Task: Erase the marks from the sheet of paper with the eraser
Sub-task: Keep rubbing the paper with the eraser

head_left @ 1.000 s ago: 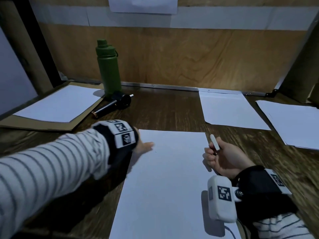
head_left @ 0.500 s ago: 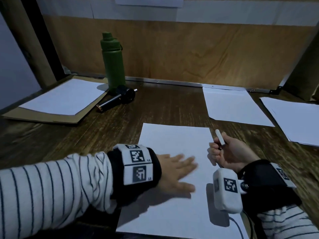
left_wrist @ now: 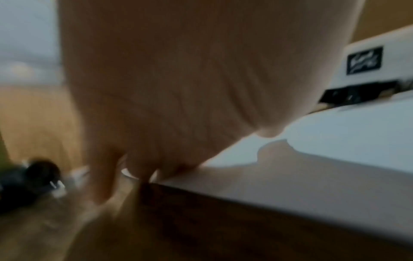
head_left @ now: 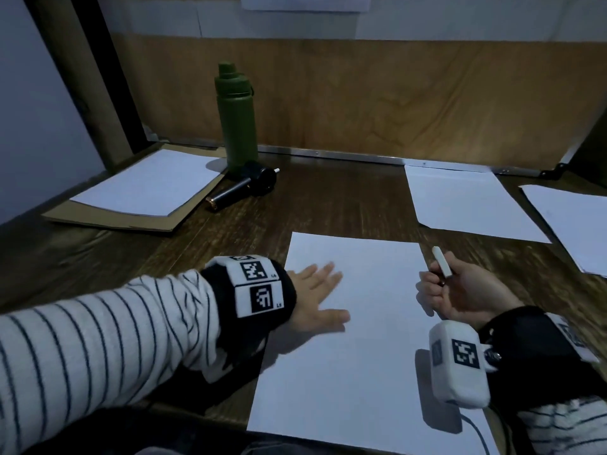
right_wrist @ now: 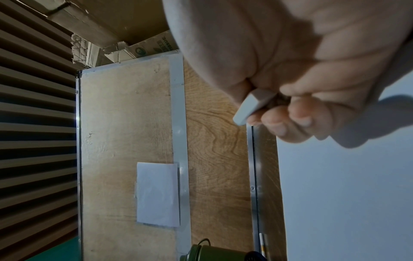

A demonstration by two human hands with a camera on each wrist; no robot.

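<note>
From the head view, the sheet of paper (head_left: pixel 358 339) lay flat on the wooden table (head_left: pixel 328 205) directly in front of the person, and no marks could be made out on it at this size. The left hand (head_left: pixel 317 297) rested on the sheet's left side with fingers straight and spread, palm down. The right hand (head_left: pixel 460 290) hovered over the sheet's right edge, its fingers curled around the eraser (head_left: pixel 441 266), a slim white stick whose upper end stood clear of the fist. A single sheet looked light, thin and apt to slide or crumple under rubbing, so a flat palm beside the rubbed spot seemed the right way to pin it. In the left wrist view, blurred, the left hand (left_wrist: pixel 178 88) had its fingertips (left_wrist: pixel 143 169) down at the sheet (left_wrist: pixel 335 159) edge. In the right wrist view, the eraser (right_wrist: pixel 250 109) sat pinched between thumb and curled fingers (right_wrist: pixel 288 120), its blunt end free; it looked small, firm and slightly bendable, best gripped short near the working end to avoid snapping.
</note>
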